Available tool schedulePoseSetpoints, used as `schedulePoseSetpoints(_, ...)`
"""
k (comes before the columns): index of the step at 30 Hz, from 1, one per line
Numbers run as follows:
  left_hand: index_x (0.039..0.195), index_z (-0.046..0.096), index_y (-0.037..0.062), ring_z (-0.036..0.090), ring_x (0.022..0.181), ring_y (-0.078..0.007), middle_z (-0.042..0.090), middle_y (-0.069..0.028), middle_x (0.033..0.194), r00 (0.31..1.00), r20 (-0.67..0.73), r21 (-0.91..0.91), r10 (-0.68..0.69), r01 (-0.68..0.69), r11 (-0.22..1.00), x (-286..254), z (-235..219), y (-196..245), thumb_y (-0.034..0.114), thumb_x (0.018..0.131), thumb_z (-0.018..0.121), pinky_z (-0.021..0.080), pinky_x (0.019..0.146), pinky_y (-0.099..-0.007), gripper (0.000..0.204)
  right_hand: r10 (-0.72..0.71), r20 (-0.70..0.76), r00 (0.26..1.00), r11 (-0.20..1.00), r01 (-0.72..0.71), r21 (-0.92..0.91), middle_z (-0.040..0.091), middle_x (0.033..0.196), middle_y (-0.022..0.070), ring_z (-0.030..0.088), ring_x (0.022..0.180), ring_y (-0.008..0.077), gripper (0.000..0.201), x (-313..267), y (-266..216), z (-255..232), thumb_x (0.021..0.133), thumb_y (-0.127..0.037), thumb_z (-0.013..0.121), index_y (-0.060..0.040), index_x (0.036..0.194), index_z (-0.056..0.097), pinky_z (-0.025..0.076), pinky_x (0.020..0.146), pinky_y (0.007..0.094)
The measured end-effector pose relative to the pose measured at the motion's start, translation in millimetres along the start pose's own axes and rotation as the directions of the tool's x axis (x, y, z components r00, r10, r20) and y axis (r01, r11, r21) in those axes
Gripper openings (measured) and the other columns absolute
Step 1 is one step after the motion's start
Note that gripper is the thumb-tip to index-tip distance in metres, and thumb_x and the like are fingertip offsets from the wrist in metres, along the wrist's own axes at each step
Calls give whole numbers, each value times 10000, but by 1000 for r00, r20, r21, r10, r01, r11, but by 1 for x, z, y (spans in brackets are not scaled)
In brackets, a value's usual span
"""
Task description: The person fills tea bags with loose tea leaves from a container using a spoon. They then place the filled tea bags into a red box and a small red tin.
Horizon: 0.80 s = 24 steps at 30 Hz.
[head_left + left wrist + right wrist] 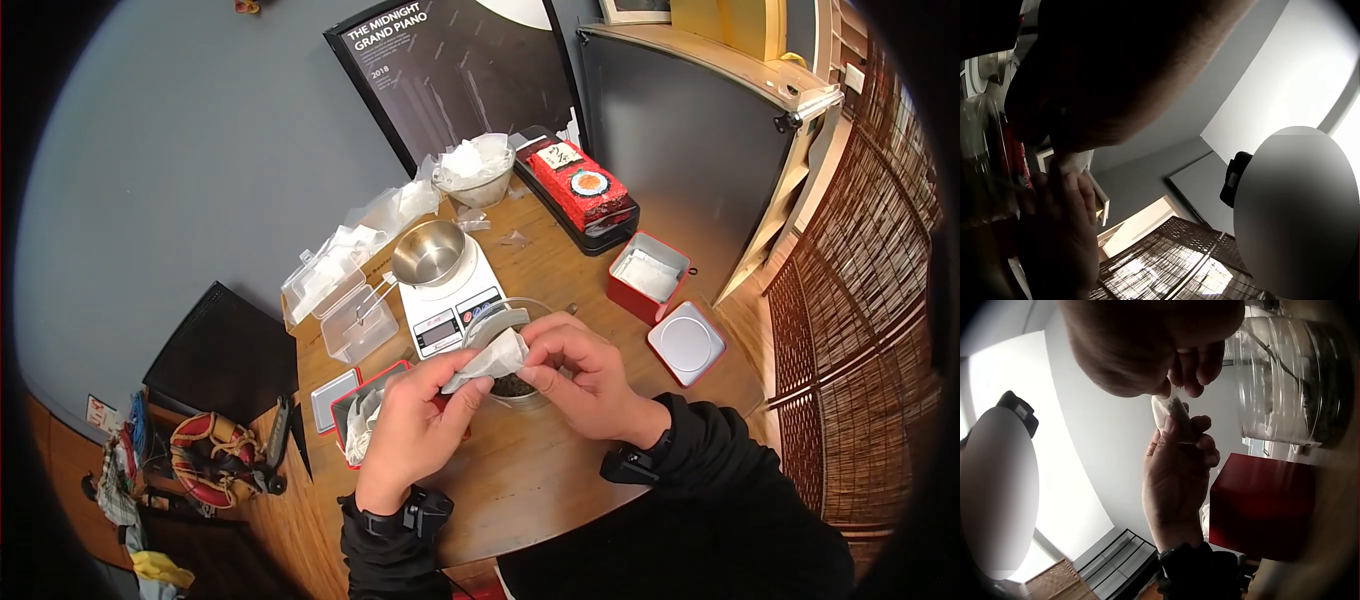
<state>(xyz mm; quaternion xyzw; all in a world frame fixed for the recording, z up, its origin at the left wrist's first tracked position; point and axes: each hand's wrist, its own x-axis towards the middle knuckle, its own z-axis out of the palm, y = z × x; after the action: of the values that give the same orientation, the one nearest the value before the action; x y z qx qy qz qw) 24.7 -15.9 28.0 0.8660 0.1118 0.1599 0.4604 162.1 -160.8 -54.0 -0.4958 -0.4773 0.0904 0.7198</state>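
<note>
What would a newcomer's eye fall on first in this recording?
Probably the bright red, oblong package on a black tray toward the far side of the brown wooden table. Nearer, the left hand and right hand pinch a small, pale, papery pouch between them. Behind the table, a large black-framed poster with white lettering stands before the grey wall.

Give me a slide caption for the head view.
Left hand and right hand pinch a white pouch; behind it, a jar and a metal bowl on a scale.
</note>
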Motion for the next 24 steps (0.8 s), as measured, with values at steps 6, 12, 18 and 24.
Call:
schedulePoseSetpoints(6, 1159, 653, -10, 577, 554, -82, 664, -63, 843, 1000, 3, 26, 31, -31, 999, 0, -2, 2, 80, 939, 656, 462, 499, -248, 238, -53, 16, 998, 997, 54, -52, 586, 1053, 83, 580, 799, 108, 161, 2, -2, -1, 887, -10, 699, -15, 1021, 610, 483, 658, 231)
schedulePoseSetpoints(12, 1152, 654, -7, 607, 572, -139, 659, -108, 848, 991, 53, 125, 123, -129, 984, 2, -5, -1, 67, 924, 655, 473, 540, -283, 240, 20, -21, 1000, 997, -19, 70, 592, 1066, 88, 586, 799, 96, 266, 1, 1, 2, 833, -24, 761, -14, 1056, 617, 488, 621, 222)
schedulePoseSetpoints(18, 1166, 664, -11, 655, 909, -183, 714, -124, 1014, 995, 79, 142, 62, -73, 987, 3, -4, -8, 80, 898, 701, 503, 818, -295, 285, -35, 47, 998, 997, 37, -62, 604, 1098, 91, 592, 795, 98, 175, 5, -5, 1, 864, -56, 743, -5, 1001, 647, 496, 629, 232)
schedulePoseSetpoints(24, 1153, 667, 3, 603, 554, -121, 655, -102, 780, 999, 30, 151, 36, -40, 988, 0, -6, 3, 74, 886, 711, 469, 529, -271, 280, 73, 18, 997, 996, -74, 54, 614, 1055, 79, 571, 773, 92, 129, 3, -2, 1, 902, -78, 712, 2, 992, 665, 475, 654, 235)
